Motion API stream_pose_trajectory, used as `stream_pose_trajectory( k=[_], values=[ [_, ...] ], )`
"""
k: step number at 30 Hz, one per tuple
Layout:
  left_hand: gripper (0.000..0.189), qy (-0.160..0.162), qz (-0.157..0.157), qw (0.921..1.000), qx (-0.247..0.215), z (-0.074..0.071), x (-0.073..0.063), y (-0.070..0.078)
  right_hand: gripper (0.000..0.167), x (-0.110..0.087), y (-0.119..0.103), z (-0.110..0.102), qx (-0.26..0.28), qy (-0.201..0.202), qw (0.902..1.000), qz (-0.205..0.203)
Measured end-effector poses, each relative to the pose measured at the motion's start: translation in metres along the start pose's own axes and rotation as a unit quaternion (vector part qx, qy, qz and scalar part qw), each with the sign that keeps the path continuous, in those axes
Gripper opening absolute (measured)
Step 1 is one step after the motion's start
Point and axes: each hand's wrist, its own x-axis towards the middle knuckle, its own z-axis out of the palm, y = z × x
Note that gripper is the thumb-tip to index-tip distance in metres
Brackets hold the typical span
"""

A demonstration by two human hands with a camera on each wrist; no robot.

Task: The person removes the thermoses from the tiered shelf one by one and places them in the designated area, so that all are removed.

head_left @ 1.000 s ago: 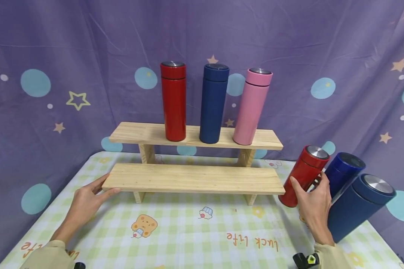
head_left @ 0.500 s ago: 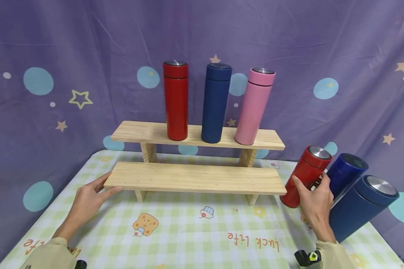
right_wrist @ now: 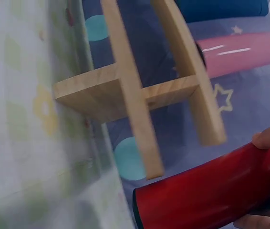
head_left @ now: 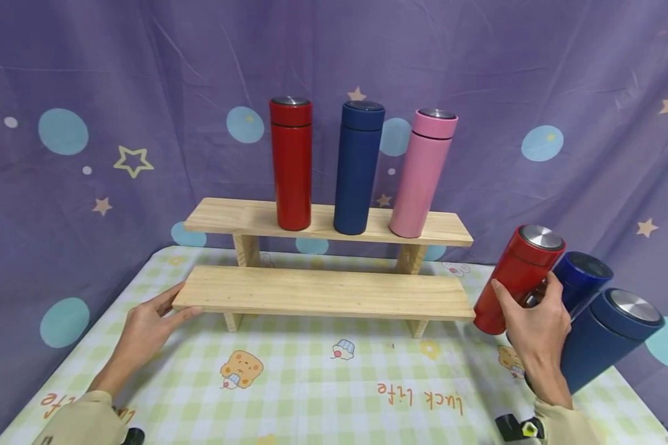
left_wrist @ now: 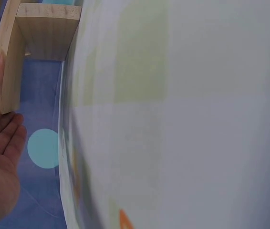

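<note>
In the head view my right hand [head_left: 537, 327] grips a red thermos bottle [head_left: 514, 278] with a steel lid top, at the right end of the two-tier wooden shelf [head_left: 323, 290]. The bottle tilts in that view, and its lower end shows near the shelf's front board in the right wrist view. My left hand [head_left: 149, 324] holds the left end of the lower board, thumb at the front edge; in the left wrist view the fingers [left_wrist: 8, 136] curl beneath the board's end. On the upper board stand another red bottle [head_left: 292, 167], a navy bottle [head_left: 359, 170] and a pink bottle [head_left: 423, 176].
Right beside my right hand stand a glossy blue bottle [head_left: 581, 278] and a wider dark blue bottle [head_left: 607, 340], partly hidden by the hand. A checked tablecloth [head_left: 312, 395] covers the table. A purple curtain [head_left: 200, 93] hangs behind.
My right hand has raised the red thermos bottle off the cloth and moved it slightly right. My left hand stays on the shelf's end. The head view has shifted slightly.
</note>
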Motion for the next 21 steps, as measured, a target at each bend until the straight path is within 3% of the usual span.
stream_pose_trajectory(
  k=[11,21],
  values=[
    [0.079,0.000,-0.004,1.0000,0.002,0.000,0.001,0.001,0.070,0.005,-0.026,-0.020,0.009,0.010,0.9990,-0.042],
    [0.079,0.000,-0.007,1.0000,0.004,0.000,0.000,0.002,0.071,-0.002,-0.052,-0.016,0.057,-0.019,0.9954,-0.075]
  ],
)
